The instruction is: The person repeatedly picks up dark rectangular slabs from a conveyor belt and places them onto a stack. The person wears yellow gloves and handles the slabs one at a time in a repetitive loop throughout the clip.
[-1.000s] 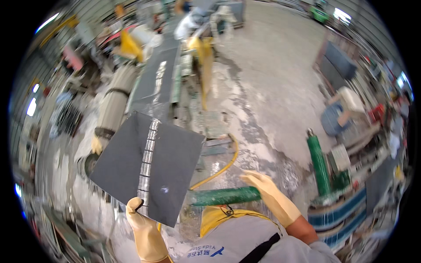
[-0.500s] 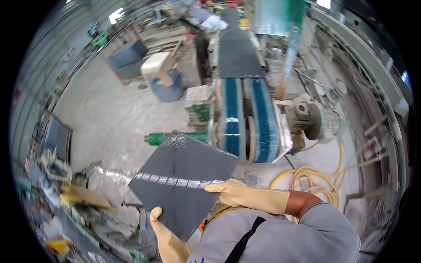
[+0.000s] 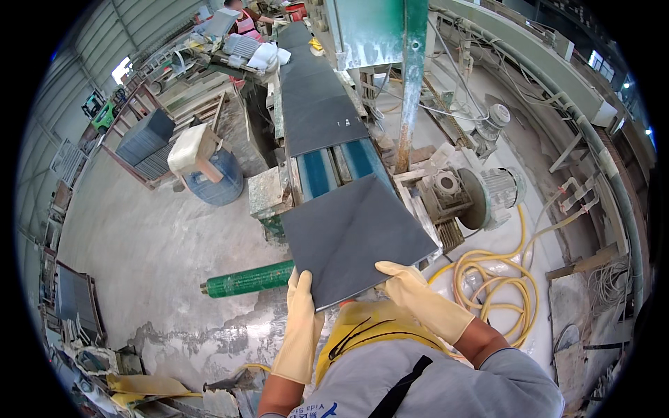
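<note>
A dark grey square stone tile [image 3: 355, 237] is held out in front of me at the near end of a conveyor with blue belts [image 3: 317, 173]. My left hand [image 3: 300, 324], in a cream rubber glove, grips its near left edge with the thumb on top. On the near right edge, my gloved right hand [image 3: 421, 296] holds it the same way. The fingers under the tile are hidden. The tile covers the belts' near end; whether it touches them I cannot tell. Beyond it, similar dark tiles [image 3: 317, 104] lie in a row along the conveyor.
Right of the conveyor stand a motor [image 3: 481, 195] and a coiled yellow hose [image 3: 495, 292]. A green cylinder [image 3: 251, 279] lies on the floor at left, with a blue barrel [image 3: 216, 177] farther back. A rusty post [image 3: 411, 90] rises beside the conveyor. Another person [image 3: 247, 24] is at its far end.
Both hands have swung the tile from the left to the conveyor's near end, over the blue belts. My view has turned right, and the light band on the tile's surface is gone.
</note>
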